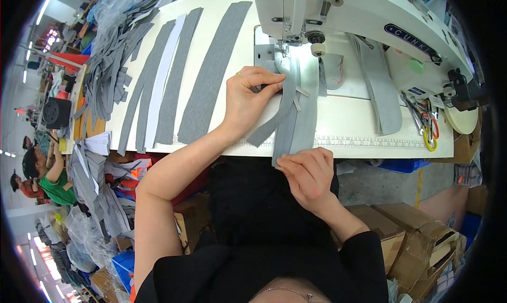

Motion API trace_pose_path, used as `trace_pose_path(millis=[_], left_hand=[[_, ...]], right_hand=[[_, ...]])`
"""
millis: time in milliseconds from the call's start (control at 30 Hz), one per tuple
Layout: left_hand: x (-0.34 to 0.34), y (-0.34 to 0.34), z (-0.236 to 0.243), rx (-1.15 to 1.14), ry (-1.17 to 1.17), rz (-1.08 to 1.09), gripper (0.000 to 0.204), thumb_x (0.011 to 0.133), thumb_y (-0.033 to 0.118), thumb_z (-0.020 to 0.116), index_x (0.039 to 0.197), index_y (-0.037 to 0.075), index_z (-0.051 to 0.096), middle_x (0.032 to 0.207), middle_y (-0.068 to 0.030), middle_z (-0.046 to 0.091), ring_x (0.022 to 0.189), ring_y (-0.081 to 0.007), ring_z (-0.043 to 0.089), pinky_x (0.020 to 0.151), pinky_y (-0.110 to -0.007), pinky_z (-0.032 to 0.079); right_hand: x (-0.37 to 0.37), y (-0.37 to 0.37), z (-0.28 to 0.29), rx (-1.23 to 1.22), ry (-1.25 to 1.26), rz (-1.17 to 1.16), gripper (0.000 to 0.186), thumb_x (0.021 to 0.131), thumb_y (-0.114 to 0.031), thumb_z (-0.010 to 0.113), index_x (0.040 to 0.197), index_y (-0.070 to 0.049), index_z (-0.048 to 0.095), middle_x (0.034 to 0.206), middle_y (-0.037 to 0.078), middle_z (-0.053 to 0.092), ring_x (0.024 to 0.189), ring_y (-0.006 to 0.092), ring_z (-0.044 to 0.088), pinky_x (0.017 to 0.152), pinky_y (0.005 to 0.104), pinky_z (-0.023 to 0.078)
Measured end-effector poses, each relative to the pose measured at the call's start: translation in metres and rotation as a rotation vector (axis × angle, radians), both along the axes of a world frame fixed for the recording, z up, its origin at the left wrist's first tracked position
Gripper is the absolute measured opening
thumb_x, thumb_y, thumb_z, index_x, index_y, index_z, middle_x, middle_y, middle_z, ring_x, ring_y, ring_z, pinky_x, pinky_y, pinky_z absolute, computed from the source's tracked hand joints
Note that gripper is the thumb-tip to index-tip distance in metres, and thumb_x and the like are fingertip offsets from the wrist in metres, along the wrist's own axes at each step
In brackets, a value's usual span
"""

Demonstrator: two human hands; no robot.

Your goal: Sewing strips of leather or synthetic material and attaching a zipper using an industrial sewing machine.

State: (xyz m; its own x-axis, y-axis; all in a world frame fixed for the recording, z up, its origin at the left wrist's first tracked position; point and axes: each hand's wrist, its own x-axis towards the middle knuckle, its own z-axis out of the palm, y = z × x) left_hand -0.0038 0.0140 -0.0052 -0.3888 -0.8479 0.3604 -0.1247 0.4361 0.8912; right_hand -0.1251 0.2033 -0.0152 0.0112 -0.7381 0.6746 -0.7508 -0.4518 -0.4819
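My left hand [249, 96] pinches a narrow grey fabric strip [275, 119] between thumb and forefinger, just in front of the sewing machine's needle area [285, 48]. The strip's loose end curves toward me and to the left. Beside it runs a long grey zipper [285, 134] with two small pull tabs [297, 103], over a wider grey fabric piece [307, 124]. At the table's front edge my right hand [310, 177] pinches the zipper's near end. Under the lit needle area the far ends of the layers lie; whether the needle is in the cloth is too small to tell.
Several grey strips [215, 73] and a white one [165, 81] lie on the white table [232, 139] at left, beside a heap of strips [105, 76]. Scissors [429, 126] and a folded grey piece [381, 94] lie at right. Cardboard boxes [406, 234] stand below.
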Motion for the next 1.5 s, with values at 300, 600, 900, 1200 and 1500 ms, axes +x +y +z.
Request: trace_pose_path(millis=[300,600,900,1200,1500], left_hand=[[-0.001,-0.001,0.002,-0.067,-0.042,0.001,0.018,0.08,0.001,0.082,0.097,0.007,0.084,0.089,-0.0075,0.077,0.092,-0.0206,0.068,0.08,-0.032,0.054],[0.0,0.007,0.007,-0.215,-0.27,-0.063,0.033,0.078,-0.007,0.072,0.106,0.009,0.078,0.118,-0.0093,0.066,0.115,-0.0273,0.064,0.097,-0.037,0.052],[-0.001,0.011,0.01,-0.315,-0.356,-0.126,0.031,0.077,-0.006,0.073,0.103,0.01,0.076,0.113,-0.0086,0.058,0.111,-0.029,0.054,0.096,-0.038,0.047],[0.005,0.01,0.007,-0.311,-0.373,-0.163,0.029,0.07,-0.004,0.08,0.095,0.01,0.081,0.112,-0.0091,0.054,0.111,-0.0292,0.051,0.098,-0.04,0.045],[0.003,0.01,0.007,-0.342,-0.386,-0.164,0.028,0.069,-0.005,0.08,0.093,0.009,0.079,0.112,-0.0099,0.055,0.11,-0.0302,0.053,0.097,-0.04,0.045]], right_hand=[[0.0,-0.012,0.003,0.009,0.037,-0.062,0.024,0.077,-0.008,0.082,0.1,-0.007,0.075,0.096,0.001,0.07,0.085,0.0194,0.063,0.082,0.0356,0.043],[-0.015,-0.021,0.022,0.082,-0.014,-0.021,0.021,0.08,-0.01,0.081,0.099,-0.008,0.073,0.096,0.002,0.071,0.087,0.0219,0.065,0.079,0.0365,0.046],[-0.078,-0.094,0.028,0.357,0.275,-0.07,0.022,0.085,-0.014,0.075,0.101,-0.003,0.065,0.1,0.009,0.061,0.092,0.0279,0.065,0.074,0.0412,0.056],[-0.086,-0.135,0.029,0.19,0.372,-0.212,0.018,0.087,-0.02,0.072,0.087,-0.005,0.061,0.083,0.009,0.063,0.072,0.0275,0.068,0.059,0.0409,0.056],[-0.087,-0.195,0.01,0.536,0.248,-0.49,0.035,0.084,-0.032,0.074,0.101,-0.002,0.07,0.101,0.014,0.071,0.096,0.0333,0.071,0.082,0.0476,0.058]])
